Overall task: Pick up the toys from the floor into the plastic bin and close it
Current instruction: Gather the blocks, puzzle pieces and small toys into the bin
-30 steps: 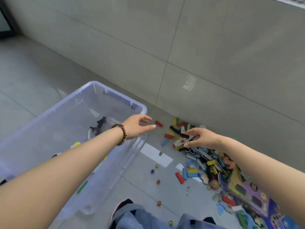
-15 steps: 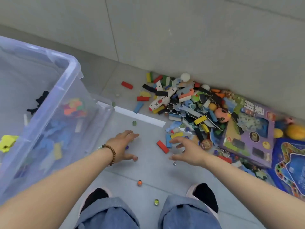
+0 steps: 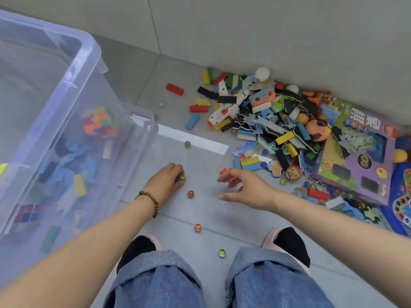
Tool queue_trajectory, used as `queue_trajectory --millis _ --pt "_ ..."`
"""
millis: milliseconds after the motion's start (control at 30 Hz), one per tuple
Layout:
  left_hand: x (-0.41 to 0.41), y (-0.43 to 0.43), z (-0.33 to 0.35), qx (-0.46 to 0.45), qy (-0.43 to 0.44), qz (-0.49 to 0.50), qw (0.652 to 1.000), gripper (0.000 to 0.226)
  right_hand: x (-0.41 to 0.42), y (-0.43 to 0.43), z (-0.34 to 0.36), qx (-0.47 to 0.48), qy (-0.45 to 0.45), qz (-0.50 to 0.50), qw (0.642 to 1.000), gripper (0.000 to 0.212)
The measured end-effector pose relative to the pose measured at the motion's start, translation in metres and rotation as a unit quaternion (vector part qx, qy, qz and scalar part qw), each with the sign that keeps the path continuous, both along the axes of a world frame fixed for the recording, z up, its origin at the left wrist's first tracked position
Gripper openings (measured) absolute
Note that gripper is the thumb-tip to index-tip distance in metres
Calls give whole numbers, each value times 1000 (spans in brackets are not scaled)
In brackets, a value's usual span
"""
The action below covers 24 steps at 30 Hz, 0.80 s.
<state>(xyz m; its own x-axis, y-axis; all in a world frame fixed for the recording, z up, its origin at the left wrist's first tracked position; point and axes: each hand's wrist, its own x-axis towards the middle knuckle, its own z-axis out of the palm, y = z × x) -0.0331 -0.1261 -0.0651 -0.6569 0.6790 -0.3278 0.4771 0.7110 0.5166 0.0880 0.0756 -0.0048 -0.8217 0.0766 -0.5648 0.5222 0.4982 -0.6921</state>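
The clear plastic bin [image 3: 95, 52] stands open on the left with a colourful cube [image 3: 100, 123] and several blocks inside. My left hand [image 3: 165, 183] is down on the floor beside the bin, its fingertips curled round a blue and a yellow marble [image 3: 180, 178]. My right hand [image 3: 246, 188] hovers with loosely curved fingers over a red block [image 3: 232, 180]; the thumb stays apart from it. Loose marbles lie close by: a red one [image 3: 190, 193], an orange one [image 3: 198, 227], a yellowish one [image 3: 222, 252] and a green one [image 3: 187, 144].
A big pile of blocks and puzzle pieces [image 3: 266, 112] lies against the wall [image 3: 244, 30], with a toy plane [image 3: 222, 114], a purple game box [image 3: 355, 165] and a blue board [image 3: 402, 196] on the right. White tape [image 3: 195, 140] marks the floor. My feet [image 3: 289, 243] stand near the lower marbles.
My view tipped down to the floor. Both hands dropped from bin height; the left hand curled onto marbles and the right hand came over the red block.
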Motion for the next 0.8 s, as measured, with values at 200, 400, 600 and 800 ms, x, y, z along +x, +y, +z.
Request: queue_trajectory --millis 200,400,600,800 --pt "14 -9 22 221 -335 369 838 11 -39 -9 33 97 -32 119 988 42" --pt "26 -36 28 256 -471 468 703 21 -36 -78 -24 95 5 44 994 34" --pt "44 -37 21 224 -522 466 678 20 -26 -99 -48 87 57 -102 989 15" --pt "52 -24 23 273 -615 447 590 34 -5 -97 -16 -36 117 -139 983 28"
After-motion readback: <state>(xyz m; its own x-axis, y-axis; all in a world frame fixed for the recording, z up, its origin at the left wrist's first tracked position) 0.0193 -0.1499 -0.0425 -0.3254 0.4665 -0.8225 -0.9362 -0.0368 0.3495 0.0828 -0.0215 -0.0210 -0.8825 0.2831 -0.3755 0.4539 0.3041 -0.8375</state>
